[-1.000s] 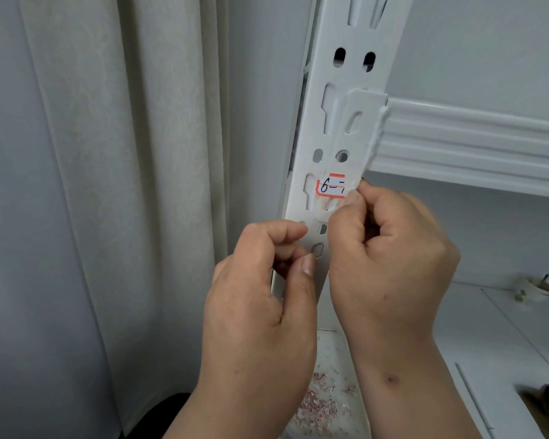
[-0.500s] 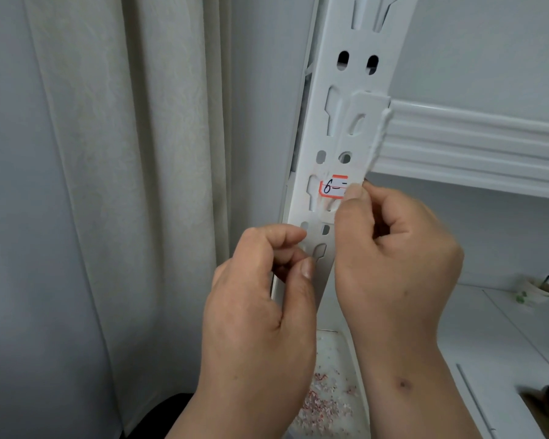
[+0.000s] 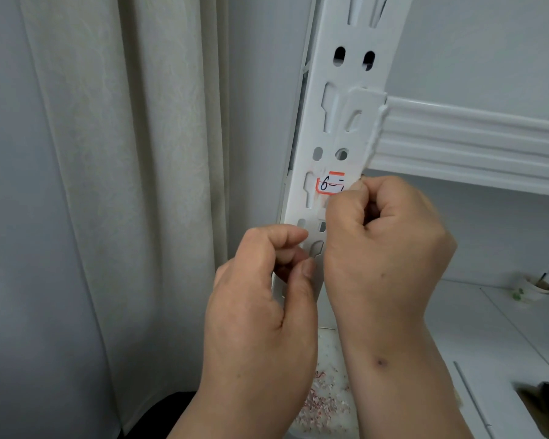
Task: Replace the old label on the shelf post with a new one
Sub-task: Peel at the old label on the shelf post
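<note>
A white slotted shelf post (image 3: 346, 128) runs up the middle of the head view. On it sits a small white label with an orange-red border (image 3: 330, 184), handwritten "6-", with torn paper residue around it. My right hand (image 3: 384, 236) is curled tight, its thumb and fingertip pressed on the label's right edge, hiding that end. My left hand (image 3: 260, 299) is just below and left, thumb pinched against bent fingers in front of the post; whether anything lies between them is hidden.
A white shelf beam (image 3: 476, 144) runs right from the post. A cream curtain (image 3: 124, 185) hangs at the left. Pink-and-white paper scraps (image 3: 322, 403) lie on the lower shelf. A small white cup (image 3: 534, 288) stands far right.
My right hand has shifted slightly along the label's right edge; a bit more of the orange border shows. My left hand has stayed pinched below.
</note>
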`<action>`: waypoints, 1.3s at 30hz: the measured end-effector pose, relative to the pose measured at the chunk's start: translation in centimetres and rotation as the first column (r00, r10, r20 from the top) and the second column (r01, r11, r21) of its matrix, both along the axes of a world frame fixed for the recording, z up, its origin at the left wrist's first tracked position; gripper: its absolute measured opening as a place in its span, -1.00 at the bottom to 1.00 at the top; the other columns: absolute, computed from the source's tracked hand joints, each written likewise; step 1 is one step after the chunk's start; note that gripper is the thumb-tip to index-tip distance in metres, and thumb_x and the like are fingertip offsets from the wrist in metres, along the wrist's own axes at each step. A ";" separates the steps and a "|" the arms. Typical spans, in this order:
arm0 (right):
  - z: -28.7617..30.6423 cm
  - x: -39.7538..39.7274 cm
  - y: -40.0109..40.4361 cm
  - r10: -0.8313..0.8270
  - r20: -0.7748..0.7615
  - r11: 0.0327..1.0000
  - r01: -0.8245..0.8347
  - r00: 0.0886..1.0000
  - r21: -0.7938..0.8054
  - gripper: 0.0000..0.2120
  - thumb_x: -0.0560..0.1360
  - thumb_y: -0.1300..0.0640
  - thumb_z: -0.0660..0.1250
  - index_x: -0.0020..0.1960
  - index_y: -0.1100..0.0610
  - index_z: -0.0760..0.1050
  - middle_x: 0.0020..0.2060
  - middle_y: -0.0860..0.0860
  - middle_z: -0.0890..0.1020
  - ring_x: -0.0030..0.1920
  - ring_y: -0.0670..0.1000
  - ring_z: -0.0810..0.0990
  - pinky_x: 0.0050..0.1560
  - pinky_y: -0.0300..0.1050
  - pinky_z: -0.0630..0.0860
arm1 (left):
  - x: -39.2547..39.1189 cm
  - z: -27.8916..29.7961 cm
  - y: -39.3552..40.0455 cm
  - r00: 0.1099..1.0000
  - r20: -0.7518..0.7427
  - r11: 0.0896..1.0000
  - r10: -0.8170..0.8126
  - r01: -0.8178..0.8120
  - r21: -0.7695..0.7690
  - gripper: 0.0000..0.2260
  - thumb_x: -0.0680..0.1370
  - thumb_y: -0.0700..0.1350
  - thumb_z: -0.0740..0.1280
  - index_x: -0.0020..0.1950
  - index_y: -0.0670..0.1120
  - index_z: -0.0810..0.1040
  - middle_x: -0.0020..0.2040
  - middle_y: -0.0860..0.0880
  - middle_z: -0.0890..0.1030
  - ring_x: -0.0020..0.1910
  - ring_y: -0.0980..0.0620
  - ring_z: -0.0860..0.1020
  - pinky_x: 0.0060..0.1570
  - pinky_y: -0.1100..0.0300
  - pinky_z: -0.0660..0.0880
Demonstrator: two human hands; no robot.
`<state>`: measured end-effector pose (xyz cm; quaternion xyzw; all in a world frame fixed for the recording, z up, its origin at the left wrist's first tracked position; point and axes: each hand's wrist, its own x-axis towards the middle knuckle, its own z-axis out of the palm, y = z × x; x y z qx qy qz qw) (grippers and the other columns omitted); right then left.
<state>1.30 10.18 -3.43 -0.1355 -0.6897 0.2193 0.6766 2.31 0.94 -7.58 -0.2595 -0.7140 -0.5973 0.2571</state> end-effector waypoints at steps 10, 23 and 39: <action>-0.6 1.3 -0.1 0.228 0.042 0.969 -0.222 0.973 -0.112 -0.70 0.45 0.11 0.15 -0.08 0.07 0.68 -0.35 -0.01 0.61 -0.27 -0.05 0.49 -0.24 -0.28 0.42 | 0.8 0.3 -0.4 1.000 -0.016 1.000 -0.004 0.004 0.002 -0.74 0.48 -0.07 0.31 0.02 0.30 0.41 -0.10 0.30 0.59 -0.04 0.14 0.58 -0.08 0.29 0.45; -0.9 0.8 0.8 0.031 0.067 0.999 -0.032 0.997 0.010 -0.77 0.43 0.21 0.21 -0.34 0.21 0.56 -0.43 0.06 0.58 -0.37 0.09 0.47 -0.27 -0.04 0.48 | -0.2 0.1 -0.8 1.000 0.017 1.000 -0.011 0.011 0.009 -0.77 0.48 -0.06 0.31 0.05 0.24 0.43 -0.11 0.32 0.59 -0.02 0.16 0.57 -0.02 0.46 0.40; -2.7 4.2 -1.8 0.303 0.041 0.953 -0.302 0.952 -0.026 -0.90 0.47 0.14 0.35 -0.08 -0.01 0.61 -0.33 -0.08 0.58 -0.28 -0.14 0.55 -0.19 -0.38 0.39 | -1.1 1.9 -1.8 0.970 0.122 0.971 -0.212 0.194 0.142 -0.68 0.35 -0.11 0.43 -0.03 0.24 0.48 -0.22 0.19 0.65 -0.16 0.16 0.62 -0.07 0.34 0.48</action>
